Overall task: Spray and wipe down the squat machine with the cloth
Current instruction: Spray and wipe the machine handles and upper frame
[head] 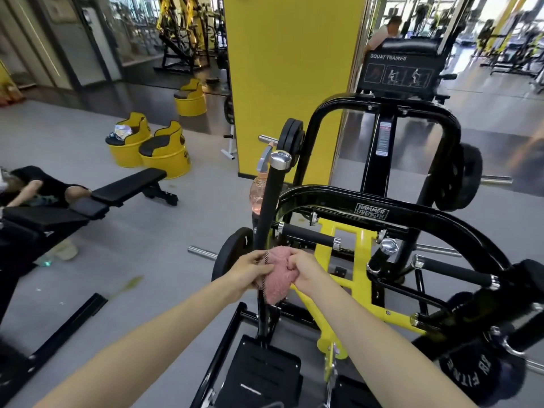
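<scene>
My left hand (pixel 253 270) and right hand (pixel 303 269) both grasp the pink cloth (pixel 278 275), bunched around the lower part of the black upright handle (pixel 270 201) of the squat machine (pixel 372 212). I judge the wiping barely begun, with frame, other grips and footplate (pixel 262 369) left. The spray bottle (pixel 257 195) is just behind that handle, in neither hand; weight plates (pixel 459 178) crowd the frame, and a bench (pixel 129 187) sits well off to my left
</scene>
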